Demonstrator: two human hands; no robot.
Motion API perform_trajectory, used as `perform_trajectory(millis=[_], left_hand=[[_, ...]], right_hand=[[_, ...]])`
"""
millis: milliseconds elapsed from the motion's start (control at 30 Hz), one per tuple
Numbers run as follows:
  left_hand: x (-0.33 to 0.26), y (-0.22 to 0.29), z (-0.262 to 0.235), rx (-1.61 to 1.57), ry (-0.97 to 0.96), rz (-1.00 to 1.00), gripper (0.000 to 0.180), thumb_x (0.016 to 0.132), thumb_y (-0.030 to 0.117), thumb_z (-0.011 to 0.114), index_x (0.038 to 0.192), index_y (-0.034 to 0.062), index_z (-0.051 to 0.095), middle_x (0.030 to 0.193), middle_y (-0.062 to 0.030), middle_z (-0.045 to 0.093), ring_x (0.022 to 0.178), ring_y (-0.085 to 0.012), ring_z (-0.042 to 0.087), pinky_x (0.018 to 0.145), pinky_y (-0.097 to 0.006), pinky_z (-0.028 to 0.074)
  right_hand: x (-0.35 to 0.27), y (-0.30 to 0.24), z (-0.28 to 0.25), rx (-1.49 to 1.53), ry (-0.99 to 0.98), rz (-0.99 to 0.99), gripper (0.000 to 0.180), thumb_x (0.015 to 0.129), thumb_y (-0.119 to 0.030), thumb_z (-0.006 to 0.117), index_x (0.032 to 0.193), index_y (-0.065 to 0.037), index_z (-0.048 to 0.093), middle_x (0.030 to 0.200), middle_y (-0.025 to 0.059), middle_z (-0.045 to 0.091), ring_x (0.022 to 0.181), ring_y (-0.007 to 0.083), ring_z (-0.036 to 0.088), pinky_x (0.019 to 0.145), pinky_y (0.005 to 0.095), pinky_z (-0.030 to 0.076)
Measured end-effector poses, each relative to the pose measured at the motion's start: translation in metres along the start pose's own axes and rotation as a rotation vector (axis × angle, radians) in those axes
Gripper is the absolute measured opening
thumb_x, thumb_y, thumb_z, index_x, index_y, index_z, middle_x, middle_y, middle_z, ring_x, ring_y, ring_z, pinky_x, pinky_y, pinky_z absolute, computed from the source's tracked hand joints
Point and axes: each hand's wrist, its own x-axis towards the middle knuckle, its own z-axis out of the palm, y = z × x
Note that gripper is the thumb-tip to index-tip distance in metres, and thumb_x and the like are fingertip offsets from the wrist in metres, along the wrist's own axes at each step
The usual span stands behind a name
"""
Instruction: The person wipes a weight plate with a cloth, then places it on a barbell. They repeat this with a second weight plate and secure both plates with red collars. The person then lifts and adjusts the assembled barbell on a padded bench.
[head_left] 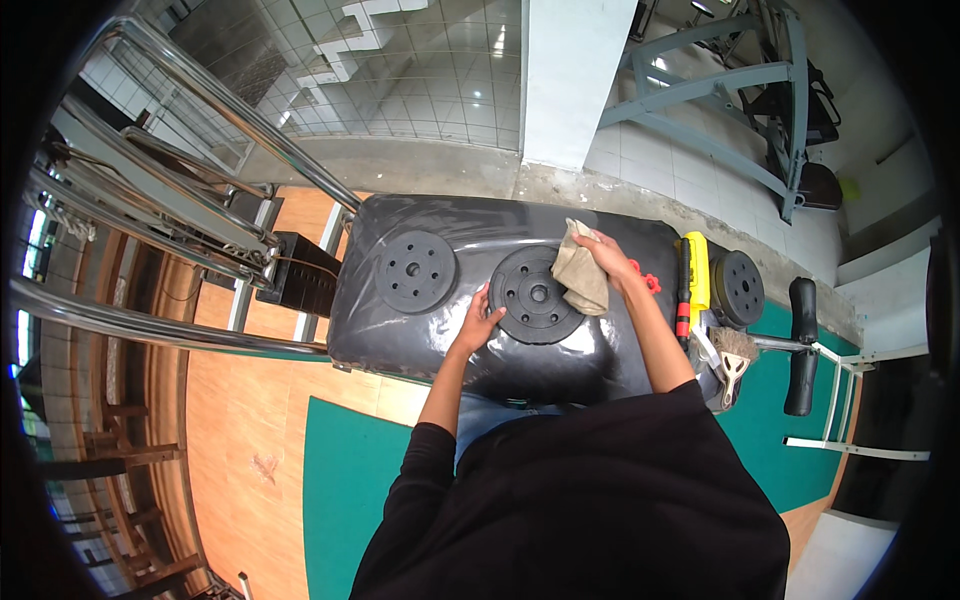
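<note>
black vinyl covers the padded bench (400, 330) in the middle of the frame, and two black weight plates lie flat on it. the right hand (608, 252) grips a beige cloth (582, 280) and presses it on the right edge of the centre weight plate (530, 296). the left hand (480, 322) is spread with fingers loose, resting on that plate's lower left rim and steadying it, holding nothing.

as a judgement, the wiping of this plate looks under way: the cloth covers only its right side and most of its face is bare. the other weight plate (416, 271), just left of centre, lies untouched and apart from both hands; whether it is already clean i cannot tell.

counted: two plates on the bench, a third dark disc (742, 288) at the right of the frame, one cloth, one yellow tool (697, 272), one hand brush (735, 352), one small red piece (650, 282) near the right wrist, and one black box (300, 272) left of the bench.
</note>
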Motion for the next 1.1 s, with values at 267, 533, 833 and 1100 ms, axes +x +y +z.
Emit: perform_trajectory(millis=[267, 533, 833, 1100], left_hand=[[0.002, -0.003, 0.0, 0.0, -0.012, 0.015, 0.07, 0.086, 0.0, 0.061, 0.142, 0.0006, 0.019, 0.146, -0.0169, 0.028, 0.137, -0.0239, 0.026, 0.11, -0.034, 0.025], [-0.003, 0.002, 0.003, -0.024, 0.008, 0.021, 0.069, 0.085, -0.001, 0.061, 0.141, -0.0008, 0.021, 0.145, -0.0174, 0.03, 0.136, -0.024, 0.028, 0.109, -0.033, 0.025], [0.006, 0.008, 0.004, 0.255, 0.087, -0.013, 0.073, 0.081, 0.008, 0.069, 0.139, -0.0015, 0.027, 0.139, -0.0213, 0.039, 0.13, -0.028, 0.037, 0.106, -0.036, 0.031], [0.039, 0.047, 0.01, 0.742, 0.247, -0.331, 0.066, 0.088, 0.051, 0.048, 0.115, -0.0088, 0.055, 0.113, -0.0294, 0.058, 0.109, -0.0382, 0.056, 0.095, -0.039, 0.042]], right_hand=[[-0.023, 0.043, 0.041, -1.827, -0.149, -0.596, 0.049, 0.078, -0.016, 0.062, 0.125, -0.027, 0.056, 0.118, 0.0061, 0.05, 0.105, 0.0259, 0.052, 0.078, 0.0367, 0.047], [-0.022, 0.041, 0.08, -2.096, -0.335, -0.237, 0.039, 0.077, -0.021, 0.067, 0.115, -0.012, 0.064, 0.124, 0.0092, 0.046, 0.111, 0.0297, 0.049, 0.083, 0.0402, 0.048], [0.01, 0.014, 0.047, -1.377, -0.539, 0.031, 0.05, 0.069, -0.022, 0.067, 0.116, -0.006, 0.063, 0.117, 0.0169, 0.061, 0.107, 0.0281, 0.058, 0.088, 0.0336, 0.047], [-0.022, 0.033, 0.024, -0.981, 0.191, -0.4, 0.053, 0.076, -0.017, 0.063, 0.127, -0.004, 0.051, 0.124, 0.0185, 0.056, 0.107, 0.0321, 0.058, 0.094, 0.0365, 0.043]])
